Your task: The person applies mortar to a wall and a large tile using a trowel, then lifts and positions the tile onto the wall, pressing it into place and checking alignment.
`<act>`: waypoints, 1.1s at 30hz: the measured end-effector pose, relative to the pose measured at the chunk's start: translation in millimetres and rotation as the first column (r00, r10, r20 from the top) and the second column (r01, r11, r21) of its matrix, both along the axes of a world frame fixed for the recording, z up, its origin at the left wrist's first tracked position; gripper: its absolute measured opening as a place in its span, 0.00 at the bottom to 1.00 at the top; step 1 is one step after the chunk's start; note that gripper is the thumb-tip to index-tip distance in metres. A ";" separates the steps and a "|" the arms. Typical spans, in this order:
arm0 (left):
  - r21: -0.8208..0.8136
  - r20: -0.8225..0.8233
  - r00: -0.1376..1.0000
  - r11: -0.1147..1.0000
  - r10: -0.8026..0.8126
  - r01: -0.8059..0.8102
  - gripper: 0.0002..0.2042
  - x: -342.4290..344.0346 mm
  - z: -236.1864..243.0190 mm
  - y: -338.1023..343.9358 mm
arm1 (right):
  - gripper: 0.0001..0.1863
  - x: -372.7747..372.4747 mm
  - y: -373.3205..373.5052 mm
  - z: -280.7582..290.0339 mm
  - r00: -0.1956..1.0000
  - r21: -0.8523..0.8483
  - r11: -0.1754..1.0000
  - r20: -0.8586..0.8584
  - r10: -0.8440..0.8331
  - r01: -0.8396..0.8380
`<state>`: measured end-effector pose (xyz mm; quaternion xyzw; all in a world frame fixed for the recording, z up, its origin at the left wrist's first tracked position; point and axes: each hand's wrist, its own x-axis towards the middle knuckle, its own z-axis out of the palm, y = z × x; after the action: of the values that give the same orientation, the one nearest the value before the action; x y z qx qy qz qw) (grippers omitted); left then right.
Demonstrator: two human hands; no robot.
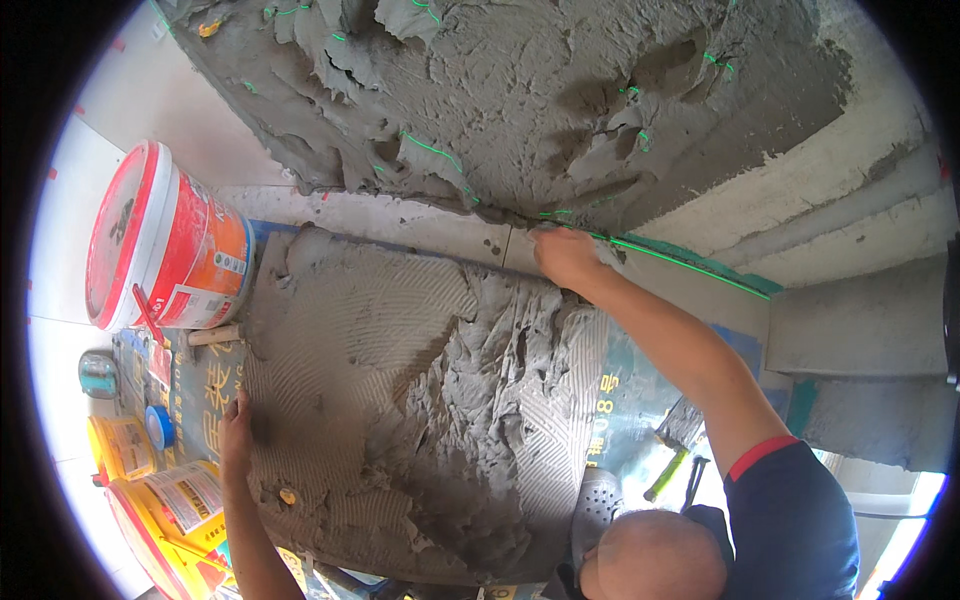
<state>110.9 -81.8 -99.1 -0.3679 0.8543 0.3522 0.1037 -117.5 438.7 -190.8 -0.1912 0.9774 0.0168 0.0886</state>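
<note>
Mortar (330, 420) lies in a broad grey bed, combed into ridges at its left and right and heaped in torn lumps down the middle. At its near right corner stands a grey clog (597, 497), just beside the edge. Rightward, printed sheeting (628, 420) leaves some open room, with a green-handled tool (667, 476) on it; the left margin is tighter, lined by a yellow bucket (180, 505), a wooden handle (215, 336) and a red bucket (205, 250).

The left hand (237, 432) is at the bed's left edge, fingers partly bent; whether it grips that edge or only rests there, I cannot tell. Farther off, the right hand (568, 257) has its fingers curled beside the pale tile strip (400, 222), near the lower edge of the mortar-coated wall (520, 110); its grasp is hidden.

The bed lies to the right of the left hand and on the near side of the right one. Beyond, a green laser line (690, 262) follows the wall's foot.
</note>
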 end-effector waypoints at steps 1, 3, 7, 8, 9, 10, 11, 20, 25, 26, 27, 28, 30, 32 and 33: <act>0.005 -0.025 1.000 1.000 -0.009 0.009 0.31 1.4 -1.5 -2.1 | 0.17 3.7 0.8 6.1 0.999 -0.117 0.993 -0.005 -0.033 0.032; 0.017 0.011 1.000 1.000 -0.004 0.004 0.32 0.9 -3.0 -9.3 | 0.16 5.6 2.3 10.3 0.998 -0.231 0.971 -0.005 -0.068 0.065; 0.001 0.080 0.997 1.000 -0.009 0.009 0.33 -6.2 1.8 -2.2 | 0.11 -2.5 12.4 -1.8 0.998 -0.264 0.964 -0.063 -0.019 0.002; 0.001 0.078 0.997 1.000 -0.015 0.015 0.33 -7.3 0.6 -2.0 | 0.12 -6.0 16.7 -9.8 0.998 -0.215 0.976 -0.052 0.033 -0.043; -0.023 0.062 0.998 1.000 -0.018 0.020 0.34 -5.8 -0.6 -2.0 | 0.12 -6.2 17.1 -14.5 0.998 -0.216 0.976 -0.052 0.031 -0.042; -0.047 0.045 0.999 0.999 -0.023 0.025 0.34 -5.8 -1.1 -1.7 | 0.13 -6.3 18.1 -18.9 1.000 -0.170 0.985 0.007 0.031 -0.029; -0.047 0.045 0.999 0.999 -0.026 0.028 0.34 -6.4 0.1 -1.6 | 0.14 -6.3 20.2 -22.6 0.998 -0.123 0.992 0.065 0.027 -0.018; -0.049 -0.090 0.994 0.998 -0.055 0.050 0.30 1.4 -10.9 -11.0 | 0.14 5.1 66.2 25.0 0.977 -0.396 0.914 0.211 0.003 0.083; 0.096 0.074 0.992 0.991 -0.101 0.093 0.31 -3.3 0.6 -12.1 | 0.12 5.8 81.7 38.3 0.899 -0.394 0.860 0.411 -0.150 0.323; 0.111 0.058 0.993 0.990 -0.100 0.093 0.31 -0.2 -3.0 -16.8 | 0.12 11.4 89.8 39.3 0.813 -0.360 0.805 0.530 -0.238 0.471; 0.098 0.047 0.994 0.991 -0.096 0.092 0.31 4.6 -8.5 -23.1 | 0.12 21.4 102.1 38.4 0.806 -0.343 0.806 0.533 -0.256 0.483; 0.072 0.037 0.995 0.994 -0.089 0.086 0.31 8.7 -16.0 -27.8 | 0.12 34.4 118.3 35.2 0.717 -0.397 0.650 0.606 -0.345 0.648; 0.003 0.010 0.995 0.995 -0.095 0.095 0.32 17.2 -30.7 -41.9 | 0.12 59.6 149.3 33.6 0.601 -0.414 0.455 0.675 -0.428 0.789; -0.071 -0.017 0.991 0.988 -0.136 0.135 0.33 29.6 -46.1 -68.6 | 0.11 84.0 175.0 35.5 0.343 -0.360 0.037 0.846 -0.409 0.932; -0.084 -0.013 0.988 0.985 -0.153 0.151 0.33 34.5 -52.4 -80.1 | 0.11 95.1 185.6 33.1 0.326 -0.350 0.024 0.841 -0.433 0.936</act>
<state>145.4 -161.9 -151.5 -0.3022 0.8946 0.3114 0.1066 -22.4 624.2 -157.8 0.3306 0.7317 -0.5462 0.2386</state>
